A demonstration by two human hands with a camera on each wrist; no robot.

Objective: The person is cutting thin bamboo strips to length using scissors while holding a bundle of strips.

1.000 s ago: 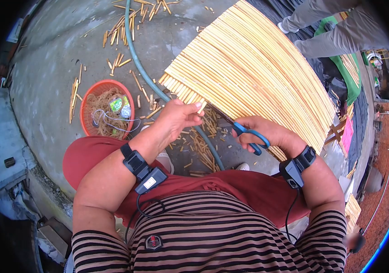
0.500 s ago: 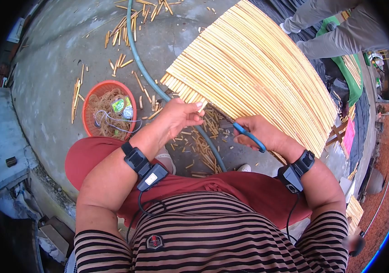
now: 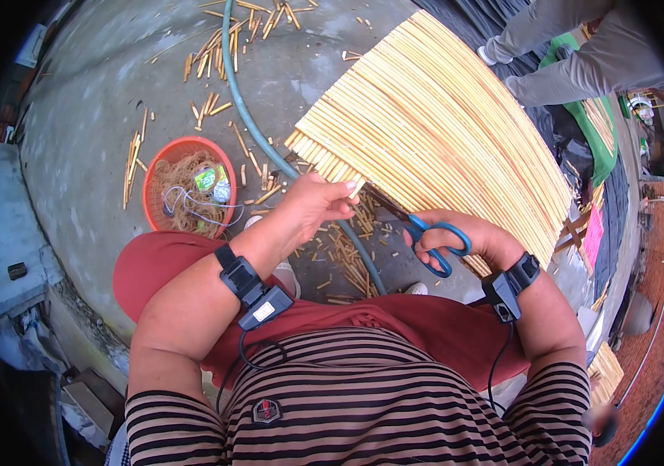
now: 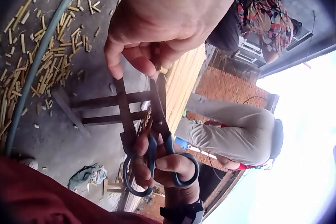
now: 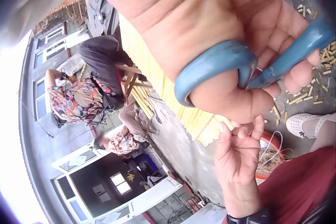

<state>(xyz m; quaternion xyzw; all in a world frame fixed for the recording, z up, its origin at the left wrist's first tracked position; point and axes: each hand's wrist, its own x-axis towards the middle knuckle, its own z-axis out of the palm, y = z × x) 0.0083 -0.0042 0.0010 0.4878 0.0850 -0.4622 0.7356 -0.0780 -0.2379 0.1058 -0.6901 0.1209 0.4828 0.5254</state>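
Observation:
A large mat of yellow reed-like stalks (image 3: pixel 433 132) slopes away in front of me in the head view, stalk ends sticking out unevenly along its near left edge. At that edge my left hand (image 3: pixel 318 203) pinches a stalk end (image 3: pixel 357 188) between thumb and fingers. My right hand (image 3: pixel 468 233) grips scissors (image 3: pixel 419 223), thumb and fingers through their blue loops. In the left wrist view the scissor blades (image 4: pixel 126 111) stand apart, tips close under the left fingertips. The right wrist view shows one blue loop (image 5: pixel 218 58) round the thumb.
Cut stalk pieces (image 3: pixel 347 260) litter the concrete around a green-blue hose (image 3: pixel 250 124). An orange basket (image 3: pixel 148 194) of tangled fibre stands left. Another person's grey-trousered legs (image 3: pixel 549 78) are beyond the mat. A wooden stand (image 4: pixel 100 102) shows beneath it.
The scissor handles came together half a second ago and now stand spread apart. My left hand keeps its pinch at the mat's edge; hand and mat edge sit slightly further right in view.

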